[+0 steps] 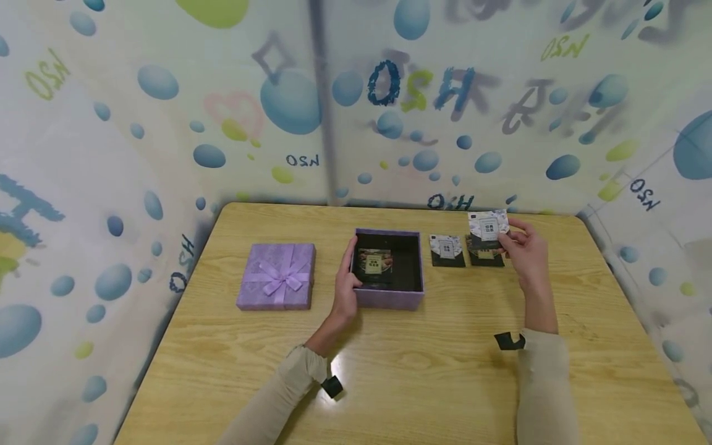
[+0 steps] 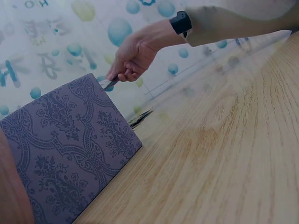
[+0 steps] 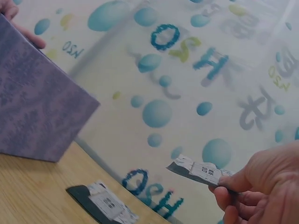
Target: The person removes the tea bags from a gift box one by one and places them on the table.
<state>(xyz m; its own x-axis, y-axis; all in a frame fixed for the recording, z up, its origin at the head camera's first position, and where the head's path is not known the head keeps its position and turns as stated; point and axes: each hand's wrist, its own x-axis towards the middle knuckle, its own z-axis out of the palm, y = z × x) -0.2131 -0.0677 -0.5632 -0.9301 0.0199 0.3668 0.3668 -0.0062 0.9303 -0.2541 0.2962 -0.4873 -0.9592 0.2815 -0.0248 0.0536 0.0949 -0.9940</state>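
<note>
An open purple box point(image 1: 389, 300) with a dark inside stands at the table's middle. My left hand point(image 1: 346, 290) grips its left wall, fingers along the outside and thumb at the rim. Inside lies a dark square packet point(image 1: 375, 262) with a printed label. My right hand point(image 1: 525, 247) pinches a black-and-white square packet point(image 1: 488, 225) between thumb and fingers, raised above the table. Beneath it, a dark patterned packet point(image 1: 487, 256) lies partly covered from view. Another black-and-white packet point(image 1: 447, 250) lies between that one and the box.
A purple lid point(image 1: 300, 259) with a ribbon bow lies left of the box. Everything rests on a wooden table point(image 1: 423, 371). A patterned curtain point(image 1: 356, 167) hangs behind the table's far edge and along both sides.
</note>
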